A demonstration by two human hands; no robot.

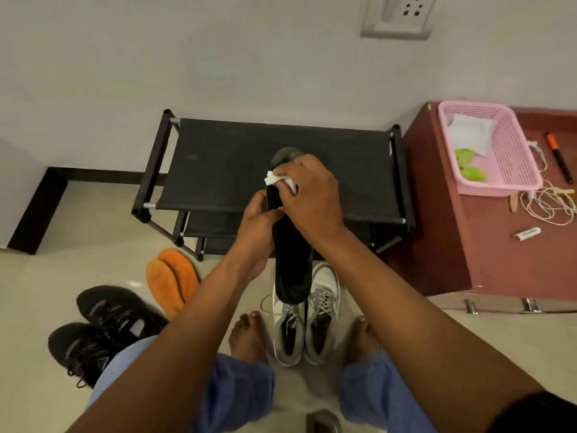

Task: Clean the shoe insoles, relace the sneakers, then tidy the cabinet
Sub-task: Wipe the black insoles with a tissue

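L hand grips black insole edge, R hand pinches white wipe on it, prob. pressing, above shoe rack top

Pink basket on red-brown cabinet top — marker, string beside it.

Both forearms reach forward from the lower corners and meet at mid-frame. The left hand is curled, thumb on top, gripping from the left side. The right hand arches over it, palm down, knuckles raised, its fingers bent and pinching downward. Two bare feet stand below, apart
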